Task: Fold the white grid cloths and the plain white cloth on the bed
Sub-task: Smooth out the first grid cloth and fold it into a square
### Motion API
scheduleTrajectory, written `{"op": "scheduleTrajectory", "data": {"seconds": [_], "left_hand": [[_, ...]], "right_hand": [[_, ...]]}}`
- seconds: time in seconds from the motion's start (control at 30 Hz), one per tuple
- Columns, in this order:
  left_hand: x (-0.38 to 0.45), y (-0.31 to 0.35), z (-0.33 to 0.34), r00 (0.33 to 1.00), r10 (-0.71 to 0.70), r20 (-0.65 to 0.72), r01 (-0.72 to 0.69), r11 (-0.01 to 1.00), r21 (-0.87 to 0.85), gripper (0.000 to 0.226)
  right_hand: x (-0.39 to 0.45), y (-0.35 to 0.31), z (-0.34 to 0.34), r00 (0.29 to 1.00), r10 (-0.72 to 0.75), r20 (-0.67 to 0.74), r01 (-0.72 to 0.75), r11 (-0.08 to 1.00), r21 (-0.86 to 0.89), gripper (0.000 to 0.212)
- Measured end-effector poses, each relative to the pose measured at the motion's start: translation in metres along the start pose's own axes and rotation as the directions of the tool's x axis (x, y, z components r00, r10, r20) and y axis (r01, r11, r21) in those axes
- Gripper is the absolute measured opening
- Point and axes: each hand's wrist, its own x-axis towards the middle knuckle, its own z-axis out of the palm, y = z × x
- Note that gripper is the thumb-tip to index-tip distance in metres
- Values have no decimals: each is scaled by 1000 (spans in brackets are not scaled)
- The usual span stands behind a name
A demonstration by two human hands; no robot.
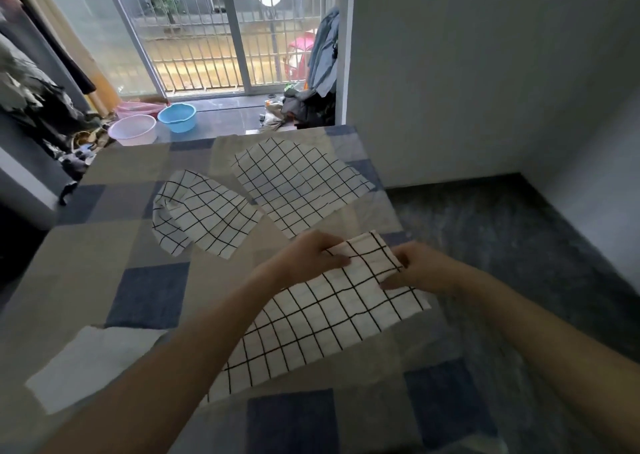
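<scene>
**Both hands gripping nearest grid cloth**

Left hand (313, 254) and right hand (420, 266) are pinching the far end of the nearest grid cloth (322, 318), lying near the bed's (145, 301) right edge. Two other grid cloths (207, 213) (298, 183) are lying toward the far edge; plain white cloth (86, 363) is lying by the left edge.

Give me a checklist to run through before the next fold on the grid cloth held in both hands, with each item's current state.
1. Left hand grips the far edge of the near white black-grid cloth: ok.
2. Right hand pinches the same folded-over edge: ok.
3. Near end of that cloth lying flat on the blue and beige checked bedspread: ok.
4. Folded edges lined up evenly: cannot tell, hands cover them.
5. Middle grid cloth, rumpled, and far grid cloth lie apart from the fold: ok.
6. Plain white cloth lies clear, to the left: ok.
</scene>
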Motion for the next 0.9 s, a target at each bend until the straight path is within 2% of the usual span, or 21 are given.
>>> {"op": "scheduleTrajectory", "data": {"seconds": [0.07,0.13,0.2,0.27,0.37,0.47,0.5,0.53,0.6,0.73,0.83,0.9], "left_hand": [[6,1,-16,1000,7,-13,-6,993,121,14],[12,4,-39,996,15,-83,1,981,195,14],[15,13,-66,979,31,-203,2,987,159,15],[14,28,-95,923,85,-375,-32,989,144,15],[7,54,-128,799,209,-564,-142,977,161,7],[-8,66,-139,678,307,-668,-237,951,197,11],[-15,67,-138,661,326,-676,-252,945,209,12],[-22,65,-133,664,332,-670,-253,943,216,14],[-36,56,-117,710,317,-628,-229,948,221,17],[-64,17,-61,803,349,-483,-217,926,309,20],[-85,-11,-3,907,243,-346,-153,952,266,29],[-99,-25,35,966,163,-201,-103,955,279,37]], "right_hand": [[7,9,-6,999,-5,-54,2,999,-54,4],[17,3,-18,973,-47,-227,28,996,-85,19],[20,-19,-34,912,-135,-389,116,991,-72,22],[18,-47,-54,798,-257,-545,237,966,-108,25],[11,-79,-78,577,-404,-710,361,906,-223,29],[-5,-98,-89,349,-566,-747,430,805,-409,19],[-12,-99,-88,297,-609,-736,443,770,-458,13],[-17,-97,-85,275,-640,-718,456,744,-489,10],[-24,-82,-70,325,-676,-661,473,722,-505,10],[-37,-29,-20,550,-692,-467,503,721,-477,9],[-48,17,25,667,-688,-285,546,712,-441,8],[-52,45,52,730,-665,-158,550,708,-443,6]]}}
